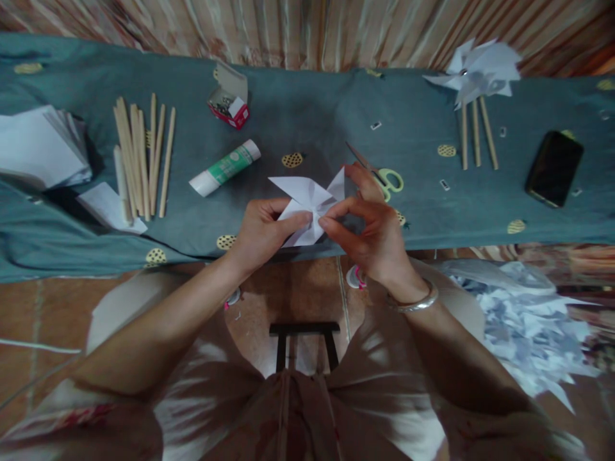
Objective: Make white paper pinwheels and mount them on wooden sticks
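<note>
A white paper pinwheel (307, 198) with folded blades is held over the front part of the cloth-covered table. My left hand (264, 230) pinches its left side, the thumb lying on the folds near the middle. My right hand (372, 234) has its thumb and index finger pinched together at the pinwheel's right side, by the centre; whether a small part sits between those fingertips is hidden. Just beyond my right hand lie scissors (391, 182) with light green handles. A green and white glue stick (228, 168) lies to the upper left of the pinwheel.
Wooden sticks (144, 160) and a stack of white paper (43, 147) lie at the left. An open red box (229, 105) of small metal pieces stands behind the glue stick. Pinwheels on sticks (480, 70) and a black phone (555, 168) are at the right; paper scraps (528, 326) sit below.
</note>
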Tool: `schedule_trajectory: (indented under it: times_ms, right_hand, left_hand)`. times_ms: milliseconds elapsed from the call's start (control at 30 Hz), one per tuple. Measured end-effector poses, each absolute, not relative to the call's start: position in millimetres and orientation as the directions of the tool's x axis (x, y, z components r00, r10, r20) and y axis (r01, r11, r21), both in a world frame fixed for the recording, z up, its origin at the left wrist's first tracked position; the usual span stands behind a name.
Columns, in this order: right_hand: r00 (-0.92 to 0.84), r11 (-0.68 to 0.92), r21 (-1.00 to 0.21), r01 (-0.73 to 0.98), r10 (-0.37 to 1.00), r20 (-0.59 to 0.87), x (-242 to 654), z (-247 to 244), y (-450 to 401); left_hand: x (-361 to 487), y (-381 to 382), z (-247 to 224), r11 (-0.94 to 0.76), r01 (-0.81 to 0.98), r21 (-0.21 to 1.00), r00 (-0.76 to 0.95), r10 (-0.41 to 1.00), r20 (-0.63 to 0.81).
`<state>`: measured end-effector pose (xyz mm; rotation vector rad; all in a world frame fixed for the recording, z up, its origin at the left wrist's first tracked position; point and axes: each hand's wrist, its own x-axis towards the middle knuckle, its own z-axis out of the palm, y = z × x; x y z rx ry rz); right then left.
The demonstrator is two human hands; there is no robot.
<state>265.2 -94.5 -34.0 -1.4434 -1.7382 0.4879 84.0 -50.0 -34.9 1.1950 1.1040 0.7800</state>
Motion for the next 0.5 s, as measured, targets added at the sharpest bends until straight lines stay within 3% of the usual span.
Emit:
schedule_trajectory:
  times_ms: [500]
  right_hand:
    - [0.003,0.225,-0.758,0.612,0.958,0.286,265.3,-35.6,-92.1]
  left_hand:
    - [86.6,-49.8,-37.5,0.214,0.095,0.972,0.275,0.933,-0.233]
